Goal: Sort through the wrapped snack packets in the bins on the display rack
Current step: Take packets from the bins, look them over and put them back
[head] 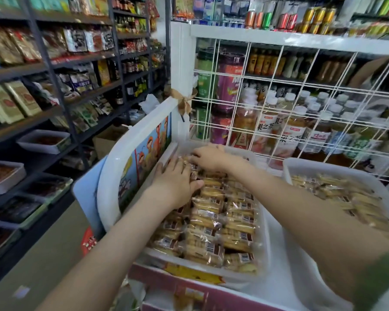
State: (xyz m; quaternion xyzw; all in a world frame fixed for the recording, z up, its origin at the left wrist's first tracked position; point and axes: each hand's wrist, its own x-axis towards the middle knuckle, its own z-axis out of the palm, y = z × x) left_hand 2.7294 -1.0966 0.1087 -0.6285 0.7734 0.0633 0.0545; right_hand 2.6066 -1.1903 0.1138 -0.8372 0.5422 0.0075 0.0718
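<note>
So, snack packets (222,221): clear crinkly wrappers, each with a pale golden-brown baked stick or biscuit inside, plus a dark red label and a white barcode patch. They're packed in tight rows, lying mostly flat and overlapping, and fill the bin nearly to the rim.
Left bin (264,239): see-through plastic tub, lower middle of the frame, sitting on the top level of the rack. Both hands are in this one.
Right bin (301,162): same kind of tub at the right edge of the frame, just beside the first. It's full of the same-looking packets, a bit blurry.
Left hand (175,182): palm down on the packets at the left side of the bin, fingers stretched toward the far left corner, thumb sticking out to the right on top of a packet. Flat and relaxed, not gripping anything.
Right hand (209,158): at the far end of the same bin, just beyond the left hand, fingers pointing left and bent down into the packets. Can't tell whether it's actually pinching one or only touching.
Display rack (112,176): white rounded frame, with a cartoon panel (144,153) on its left side and a tan ribbon bow (184,102) tied at the corner post.
Wire grid (279,86): white, forms the rack's back; bottles (288,131) of drinks show through it.
Shelves (54,63): dark metal, upper left of the frame, loaded with bagged goods, with white trays (43,141) lower down.
</note>
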